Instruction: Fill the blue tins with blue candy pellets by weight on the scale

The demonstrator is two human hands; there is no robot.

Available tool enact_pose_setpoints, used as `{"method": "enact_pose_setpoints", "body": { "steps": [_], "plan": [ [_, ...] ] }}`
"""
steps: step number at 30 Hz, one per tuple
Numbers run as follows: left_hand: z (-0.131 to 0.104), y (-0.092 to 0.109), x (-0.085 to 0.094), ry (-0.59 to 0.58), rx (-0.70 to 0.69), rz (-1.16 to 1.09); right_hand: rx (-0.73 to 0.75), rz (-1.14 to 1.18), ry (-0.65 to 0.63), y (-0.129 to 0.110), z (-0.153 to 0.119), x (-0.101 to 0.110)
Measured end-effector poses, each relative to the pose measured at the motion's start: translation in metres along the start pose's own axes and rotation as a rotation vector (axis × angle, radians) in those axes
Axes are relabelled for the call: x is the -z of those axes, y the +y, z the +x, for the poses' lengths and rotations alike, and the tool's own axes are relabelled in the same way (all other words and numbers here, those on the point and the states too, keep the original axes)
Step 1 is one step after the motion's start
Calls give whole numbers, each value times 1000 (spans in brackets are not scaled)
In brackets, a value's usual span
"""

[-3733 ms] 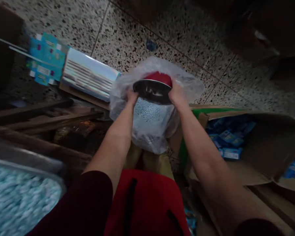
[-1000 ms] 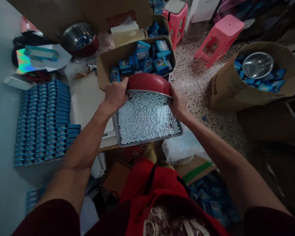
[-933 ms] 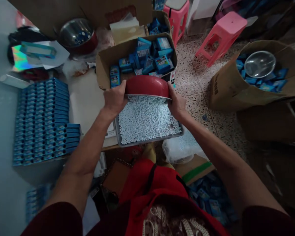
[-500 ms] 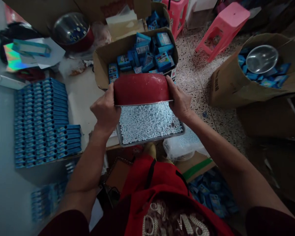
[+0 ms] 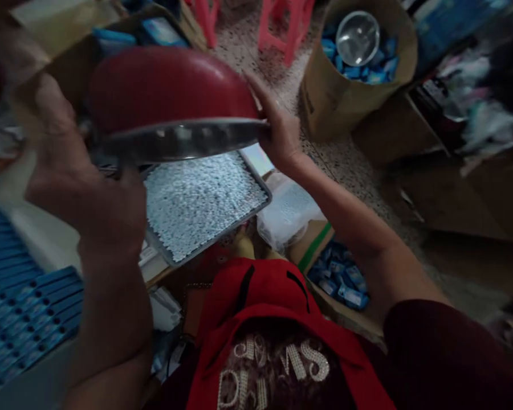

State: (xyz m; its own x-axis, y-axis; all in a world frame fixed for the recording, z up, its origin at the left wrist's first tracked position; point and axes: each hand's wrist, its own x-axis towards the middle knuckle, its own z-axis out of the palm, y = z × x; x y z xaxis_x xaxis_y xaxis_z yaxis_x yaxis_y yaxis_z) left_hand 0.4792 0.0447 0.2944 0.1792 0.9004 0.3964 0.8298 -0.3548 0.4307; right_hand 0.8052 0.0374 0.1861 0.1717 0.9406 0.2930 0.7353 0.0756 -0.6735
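Observation:
A red metal bowl point(image 5: 175, 91) with a silvery inner wall is tipped on its side above a shallow tray point(image 5: 216, 238). My left hand point(image 5: 85, 176) grips its left rim, blurred by motion. On the right edge, my right hand point(image 5: 280, 128) has its thumb and fingers around the rim. Small pale-blue beads point(image 5: 205, 199) lie heaped across the tray, highest near the back. No beads show inside the visible part of the bowl.
Stacked blue boxes point(image 5: 29, 307) stand at the left. A cardboard barrel point(image 5: 333, 108) at the right holds blue packets and a clear bowl point(image 5: 358, 39). Nearer are a plastic bag point(image 5: 286, 208) of beads and a carton of blue packets point(image 5: 340, 273). Pink stools point(image 5: 282, 28) stand behind.
The bowl has been lifted higher off the tray and moved left, showing its inner wall. Both hands have kept hold of it. The view has swung to the right.

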Motion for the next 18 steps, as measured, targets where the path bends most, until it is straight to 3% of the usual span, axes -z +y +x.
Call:
{"method": "enact_pose_setpoints", "body": {
  "steps": [2, 3, 4, 6, 8, 10, 12, 14, 16, 18],
  "plan": [
    [-32, 35, -47, 77, -382, -56, -143, 28, 159, 53, -31, 53],
    [-55, 53, -76, 102, -482, -107, -234, 43, 261, 81, -54, 81],
    [-82, 71, -108, 49, -486, -217, -361, 44, 360, 108, -83, 108],
    [-136, 104, -180, -242, -463, -390, -630, 57, 554, 155, -152, 151],
    [-175, 131, -259, -567, -412, -352, -844, 74, 707, 190, -228, 176],
    [-193, 157, -341, -782, -372, -214, -1083, 164, 907, 209, -299, 181],
    [-196, 186, -423, -862, -430, -164, -1285, 237, 1122, 218, -360, 173],
    [-200, 221, -498, -1006, -634, -193, -1405, 255, 1304, 221, -411, 159],
    [-217, 254, -561, -1146, -867, -244, -1461, 243, 1448, 220, -456, 144],
    [-249, 277, -607, -1302, -1009, -265, -1469, 194, 1514, 218, -493, 129]
  ]
}}
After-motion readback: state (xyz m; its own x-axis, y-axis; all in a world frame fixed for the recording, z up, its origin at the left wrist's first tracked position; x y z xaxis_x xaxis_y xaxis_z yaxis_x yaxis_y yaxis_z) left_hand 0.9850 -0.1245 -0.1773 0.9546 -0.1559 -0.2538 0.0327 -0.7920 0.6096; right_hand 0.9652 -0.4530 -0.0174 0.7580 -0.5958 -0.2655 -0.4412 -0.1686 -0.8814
